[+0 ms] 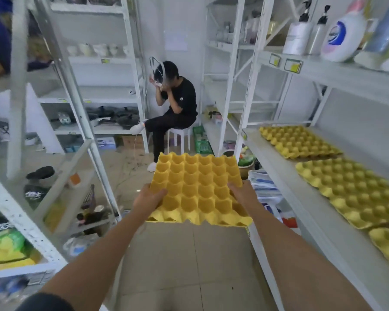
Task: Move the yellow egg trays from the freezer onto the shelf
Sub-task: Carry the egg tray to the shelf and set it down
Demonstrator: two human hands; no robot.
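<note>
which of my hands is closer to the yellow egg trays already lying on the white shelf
Right. The right hand grips the held yellow cardboard egg tray on its shelf-side edge, nearer the shelved yellow egg trays; the left hand grips the opposite edge.

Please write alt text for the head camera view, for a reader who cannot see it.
Both hands, left hand and right hand, hold a yellow egg tray over the aisle floor. Three more yellow trays lie on the white shelf to the right.
</note>
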